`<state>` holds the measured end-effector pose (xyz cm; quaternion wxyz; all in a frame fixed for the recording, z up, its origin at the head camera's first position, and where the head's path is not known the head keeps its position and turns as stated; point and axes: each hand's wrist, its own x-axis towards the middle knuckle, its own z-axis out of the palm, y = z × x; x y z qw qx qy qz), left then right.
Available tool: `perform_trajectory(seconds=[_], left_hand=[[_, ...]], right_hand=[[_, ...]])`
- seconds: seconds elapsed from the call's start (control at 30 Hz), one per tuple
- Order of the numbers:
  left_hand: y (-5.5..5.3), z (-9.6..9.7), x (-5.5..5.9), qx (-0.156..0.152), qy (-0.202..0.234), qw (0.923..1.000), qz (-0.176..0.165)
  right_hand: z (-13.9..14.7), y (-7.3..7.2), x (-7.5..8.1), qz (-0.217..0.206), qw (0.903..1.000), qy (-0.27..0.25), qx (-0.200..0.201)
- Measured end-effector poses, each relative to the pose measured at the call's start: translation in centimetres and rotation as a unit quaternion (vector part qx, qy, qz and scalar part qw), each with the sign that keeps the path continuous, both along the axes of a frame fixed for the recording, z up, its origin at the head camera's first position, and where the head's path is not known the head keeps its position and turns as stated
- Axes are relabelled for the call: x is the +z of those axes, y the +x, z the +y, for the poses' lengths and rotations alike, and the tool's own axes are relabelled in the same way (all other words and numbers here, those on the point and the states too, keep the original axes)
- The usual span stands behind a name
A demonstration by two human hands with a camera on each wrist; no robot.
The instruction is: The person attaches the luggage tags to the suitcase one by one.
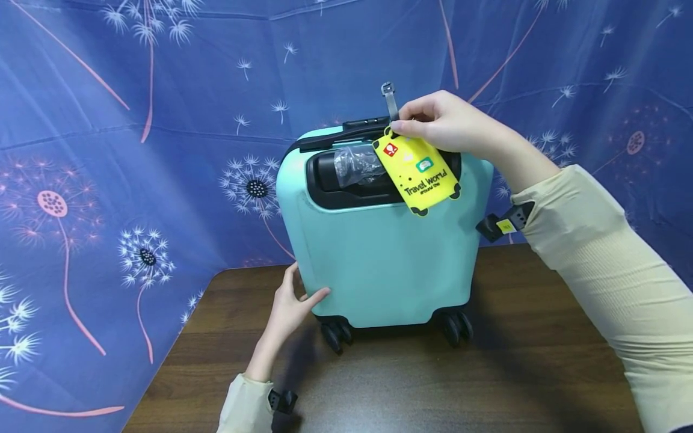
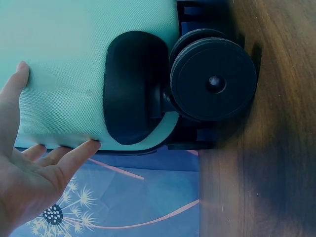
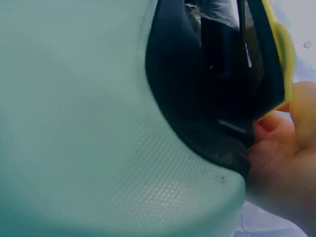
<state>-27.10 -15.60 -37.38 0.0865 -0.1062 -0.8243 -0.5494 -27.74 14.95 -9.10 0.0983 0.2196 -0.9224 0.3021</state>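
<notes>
The suitcase (image 1: 379, 240) stands upright on the table (image 1: 514, 373). The right hand (image 1: 449, 126) pinches the yellow tag (image 1: 419, 171) at the suitcase's top; the left hand (image 1: 289, 307), fingers straight, touches its lower corner beside 1 wheel (image 2: 213, 79).

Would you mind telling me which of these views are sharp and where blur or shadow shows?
Head view: sharp, evenly lit; the suitcase throws a soft shadow on the table. Left wrist view: wheel crisp, table edge dark. Right wrist view: the near shell is blurred, the recess dark.
</notes>
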Motion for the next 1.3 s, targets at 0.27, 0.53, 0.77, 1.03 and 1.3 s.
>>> perform_trajectory(seconds=[0.27, 0.53, 0.77, 1.03, 1.3], left_hand=[[0.0, 0.0, 0.0, -0.002, 0.002, 1.0000, 0.000], [-0.1, 0.0, -0.1, -0.005, 0.006, 1.0000, 0.002], [-0.1, 0.0, -0.1, -0.003, 0.008, 1.0000, 0.002], [0.0, 0.0, -0.1, -0.005, 0.007, 1.0000, -0.001], [0.0, 0.1, 0.0, -0.007, 0.012, 0.9999, 0.001]], right_hand=[[-0.5, -0.2, 0.6, -0.007, 0.9984, 0.044, -0.034], [-0.8, -0.5, 0.5, 0.021, 0.9975, 0.040, -0.054], [-0.9, -0.7, 0.6, 0.034, 0.9963, 0.043, -0.066], [-0.2, -2.0, 0.4, -0.006, 0.9990, -0.020, -0.041], [0.0, -2.5, 0.7, 0.001, 0.9987, -0.050, -0.006]])
